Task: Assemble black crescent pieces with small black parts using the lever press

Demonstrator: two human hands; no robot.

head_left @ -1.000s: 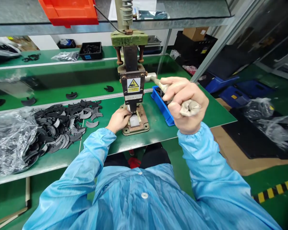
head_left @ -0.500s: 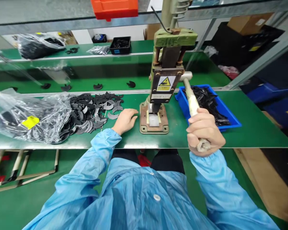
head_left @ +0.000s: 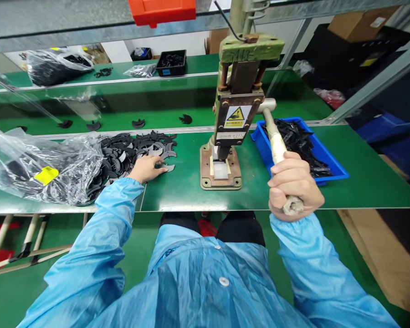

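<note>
At the edge of a heap of dark crescent-shaped plastic pieces, my left hand pinches one grey crescent-shaped piece between thumb and fingers. Part of that piece is hidden by the fingertips. My right hand is wrapped round the taped lever handle of a green hand press. Below the press ram, a pale block sits on the rusty base, with no dark piece visible on it.
A blue tray of black parts stands right of the press, behind the lever. On the left lies a clear plastic bag with a yellow label. Several dark pieces lie on the strip behind. An orange bin hangs above.
My left hand has moved left from beside the press base to the heap and closed on a grey piece. My right hand stays on the lever, which looks unmoved.
</note>
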